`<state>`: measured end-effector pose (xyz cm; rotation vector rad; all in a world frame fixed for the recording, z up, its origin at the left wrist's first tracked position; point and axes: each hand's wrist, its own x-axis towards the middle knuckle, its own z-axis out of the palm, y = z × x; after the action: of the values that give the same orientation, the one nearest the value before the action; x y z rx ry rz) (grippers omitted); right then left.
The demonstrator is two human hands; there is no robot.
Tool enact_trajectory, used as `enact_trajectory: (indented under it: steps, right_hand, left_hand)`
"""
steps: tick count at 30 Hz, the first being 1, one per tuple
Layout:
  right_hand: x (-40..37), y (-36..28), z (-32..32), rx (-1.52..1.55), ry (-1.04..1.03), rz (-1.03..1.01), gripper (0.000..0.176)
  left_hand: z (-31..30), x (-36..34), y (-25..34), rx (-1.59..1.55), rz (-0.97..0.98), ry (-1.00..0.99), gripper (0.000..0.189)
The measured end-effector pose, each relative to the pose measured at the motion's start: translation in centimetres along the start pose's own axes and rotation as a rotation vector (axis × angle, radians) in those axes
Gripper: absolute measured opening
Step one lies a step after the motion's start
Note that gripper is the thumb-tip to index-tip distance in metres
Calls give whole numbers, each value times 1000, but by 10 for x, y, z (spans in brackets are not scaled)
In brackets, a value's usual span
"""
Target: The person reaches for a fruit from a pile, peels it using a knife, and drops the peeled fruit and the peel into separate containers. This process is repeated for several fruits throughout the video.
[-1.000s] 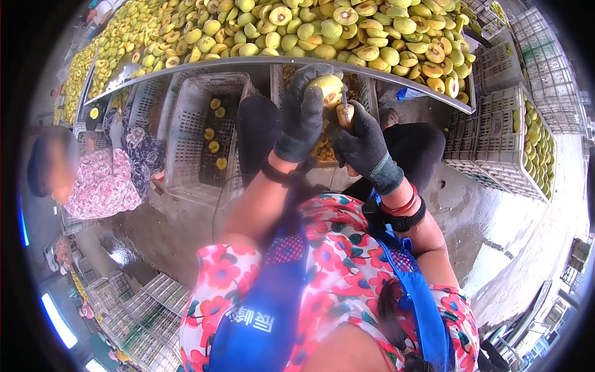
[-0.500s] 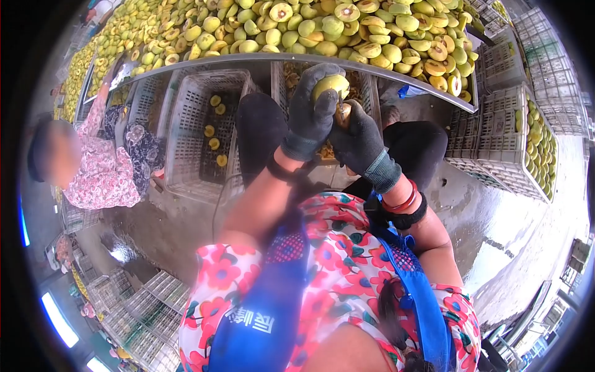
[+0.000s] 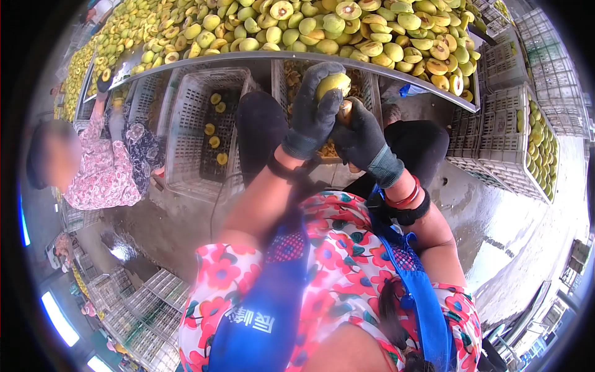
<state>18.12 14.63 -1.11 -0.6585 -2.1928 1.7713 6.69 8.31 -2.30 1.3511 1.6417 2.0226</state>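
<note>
In my gloved left hand (image 3: 315, 111) is a yellow-green peach (image 3: 334, 85), with the fingers and thumb closed around it above my lap. Just right of and below it, my gloved right hand (image 3: 361, 133) is wrapped round a small tool with a light wooden-looking handle (image 3: 345, 110). The tool's working end points up toward the peach; its tip is too small and hidden to make out. Both hands are close together, in front of the metal table edge (image 3: 260, 56). Behind them a crate (image 3: 374, 93) holds brownish scraps.
Halved peaches (image 3: 310, 28) are heaped on the metal table. A crate (image 3: 180, 133) with several peach pieces stands left of my knee. Stacked crates of fruit (image 3: 489, 133) stand at right. A seated co-worker (image 3: 102, 167) reaches toward the table at left.
My hands have shifted slightly; the right hand and its tool sit a little lower and further from the peach. The co-worker's hand at left has moved up toward the fruit heap.
</note>
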Motion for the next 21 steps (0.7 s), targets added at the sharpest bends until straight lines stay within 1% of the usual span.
enact_trajectory:
  steps: [2, 5, 7, 9, 10, 12, 14, 16, 18, 20, 21]
  right_hand:
    - [0, 2, 8, -202, 147, -58, 28]
    - [9, 25, 12, -200, 141, -163, 30]
    - [3, 2, 1, 64, -25, 22, 32]
    - [2, -8, -3, 224, -122, 113, 34]
    - [2, -7, -4, 252, -134, 113, 34]
    - [5, 0, -1, 119, -49, 20, 34]
    - [11, 28, 13, -200, 141, -160, 33]
    - [20, 40, 17, -136, 151, -316, 30]
    - [18, 42, 13, 30, 42, -237, 27]
    - [8, 7, -4, 295, -176, 76, 24]
    - [8, 1, -9, 351, -230, 124, 24]
  left_hand:
    - [1, 0, -2, -1, 11, -1, 43]
    - [0, 2, -4, -7, 2, -6, 44]
    - [-1, 1, -3, -21, -28, -10, 44]
    - [-2, 1, -7, -18, -27, -11, 44]
    - [-2, 0, -8, -19, -26, -13, 44]
    - [-1, 4, -8, 0, -14, -15, 44]
    - [-1, 3, -9, 8, -19, -12, 44]
    - [-1, 2, -12, 3, -34, -7, 45]
    - [-4, 6, -13, -60, -40, -31, 46]
    - [-7, 7, -16, -88, -43, -41, 48]
    - [-7, 7, -19, -87, -41, -42, 48]
